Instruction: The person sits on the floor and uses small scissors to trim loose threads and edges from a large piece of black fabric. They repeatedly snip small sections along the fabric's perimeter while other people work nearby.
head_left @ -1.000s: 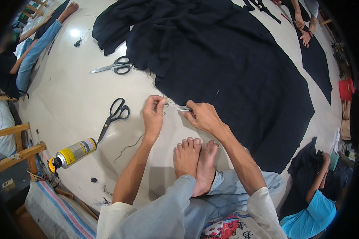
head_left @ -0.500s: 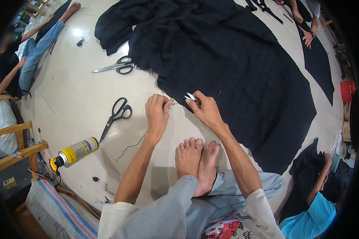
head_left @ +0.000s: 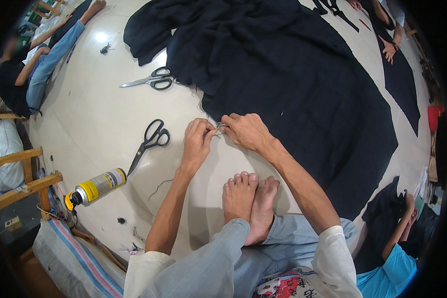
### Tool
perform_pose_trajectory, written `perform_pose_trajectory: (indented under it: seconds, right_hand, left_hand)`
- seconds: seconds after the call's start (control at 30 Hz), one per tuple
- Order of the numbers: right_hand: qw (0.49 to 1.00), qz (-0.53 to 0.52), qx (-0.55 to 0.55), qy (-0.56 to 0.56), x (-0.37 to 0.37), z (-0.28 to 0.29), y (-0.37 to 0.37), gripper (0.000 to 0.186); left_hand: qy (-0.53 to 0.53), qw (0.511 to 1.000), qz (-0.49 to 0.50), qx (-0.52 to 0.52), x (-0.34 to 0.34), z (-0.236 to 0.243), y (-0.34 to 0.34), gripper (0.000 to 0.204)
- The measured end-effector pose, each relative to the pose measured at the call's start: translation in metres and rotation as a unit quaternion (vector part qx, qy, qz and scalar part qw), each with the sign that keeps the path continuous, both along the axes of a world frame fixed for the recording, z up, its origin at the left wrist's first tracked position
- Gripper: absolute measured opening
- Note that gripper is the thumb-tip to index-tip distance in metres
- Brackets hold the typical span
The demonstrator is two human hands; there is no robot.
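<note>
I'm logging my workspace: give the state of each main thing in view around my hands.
Left hand: pinched shut
Right hand: closed on the snips
Snips: mostly hidden; open or shut unclear
Large cloth: spread out, rumpled
Silver scissors: lying flat, blades look shut
Black scissors: lying flat, blades look shut
Can: on its side
Loose thread: lying curved

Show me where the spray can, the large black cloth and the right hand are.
Spray can point(head_left: 100, 186), head view: labelled body.
Large black cloth point(head_left: 288, 92), head view: middle part.
Right hand point(head_left: 248, 131), head view: back.

Left hand point(head_left: 197, 141) — fingers point(head_left: 203, 125) pinched | right hand point(head_left: 251, 131) — curled, just beside it | forearms point(head_left: 303, 184) angled inward
</note>
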State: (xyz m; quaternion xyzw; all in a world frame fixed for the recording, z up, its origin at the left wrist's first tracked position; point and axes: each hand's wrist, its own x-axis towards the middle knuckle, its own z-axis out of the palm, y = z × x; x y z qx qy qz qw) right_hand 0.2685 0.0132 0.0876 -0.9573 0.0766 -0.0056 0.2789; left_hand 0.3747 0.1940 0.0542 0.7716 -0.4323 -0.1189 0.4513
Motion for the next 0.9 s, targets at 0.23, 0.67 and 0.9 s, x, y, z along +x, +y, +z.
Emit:
perform_pose_trajectory:
  seconds: [0.23, 0.67, 0.9]
  right_hand:
    - [0.999, 0.02, 0.032, -0.029, 0.004, -0.006, -0.006, 0.026]
    - [0.937, -0.253, 0.241, -0.029, -0.055, 0.008, -0.014, 0.032]
    - [0.939, -0.226, 0.258, -0.033, -0.035, 0.008, 0.004, 0.032]
  left_hand:
    - [-0.007, 1.0, -0.002, 0.012, 0.003, 0.0, 0.006, 0.009]
    - [-0.185, 0.976, 0.05, 0.099, 0.022, 0.032, 0.043, 0.047]
    - [-0.102, 0.972, 0.172, 0.122, -0.004, 0.023, -0.027, 0.05]
